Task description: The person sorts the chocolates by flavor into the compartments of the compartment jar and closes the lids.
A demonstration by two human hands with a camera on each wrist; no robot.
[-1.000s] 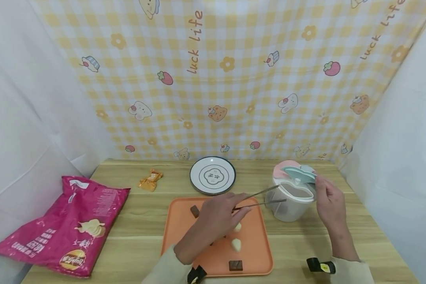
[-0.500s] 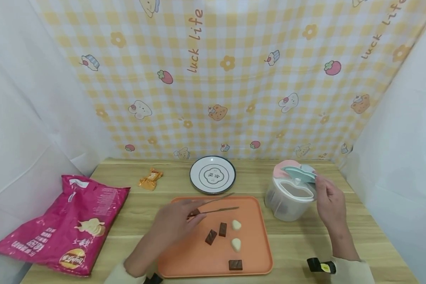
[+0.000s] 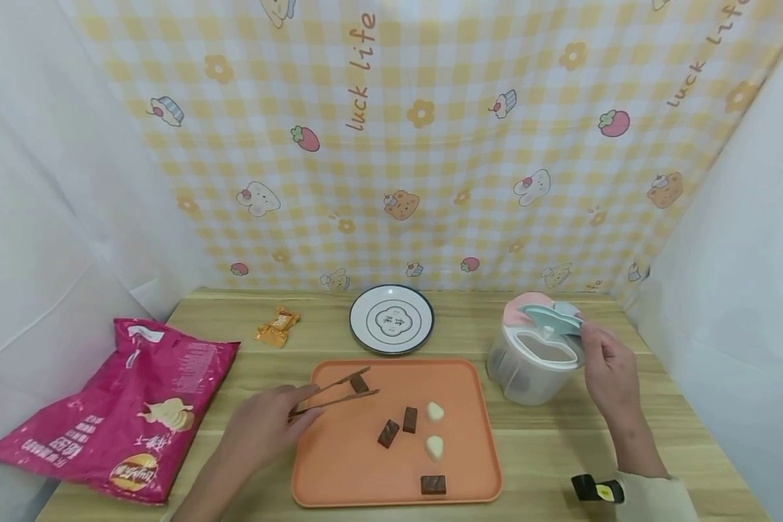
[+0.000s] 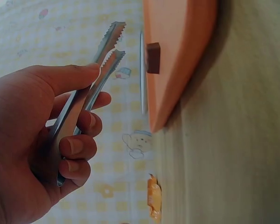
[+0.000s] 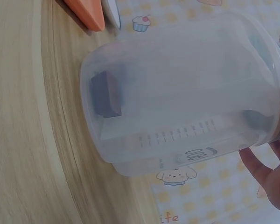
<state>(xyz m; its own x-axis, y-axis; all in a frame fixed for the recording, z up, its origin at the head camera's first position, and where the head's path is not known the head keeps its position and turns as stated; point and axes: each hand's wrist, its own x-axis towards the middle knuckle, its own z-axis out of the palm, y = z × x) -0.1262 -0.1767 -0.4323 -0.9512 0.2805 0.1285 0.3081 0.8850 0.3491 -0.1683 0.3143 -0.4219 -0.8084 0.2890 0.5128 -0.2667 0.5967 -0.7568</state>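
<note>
My left hand (image 3: 277, 419) grips metal tongs (image 3: 334, 390) at the orange tray's (image 3: 365, 471) left edge. The tong tips are slightly apart and hold nothing; they lie on either side of a brown chocolate piece (image 3: 359, 383). The left wrist view shows the serrated tong tips (image 4: 113, 44) just short of that piece (image 4: 153, 58). Two more brown pieces (image 3: 399, 427), another brown piece (image 3: 433, 484) and two white candies (image 3: 434, 431) lie on the tray. My right hand (image 3: 602, 357) holds up the teal lid flap (image 3: 551, 319) of a clear plastic container (image 3: 533, 366). A brown piece (image 5: 106, 93) sits inside the container.
A white plate (image 3: 391, 320) stands behind the tray. An orange wrapped candy (image 3: 276, 328) lies to its left. A pink chip bag (image 3: 120, 413) takes up the table's left side. Cloth walls close in the back and both sides.
My left hand has pulled the tongs back from the container's mouth, leftwards across the tray to the brown piece at its back left. The right hand stays on the lid.
</note>
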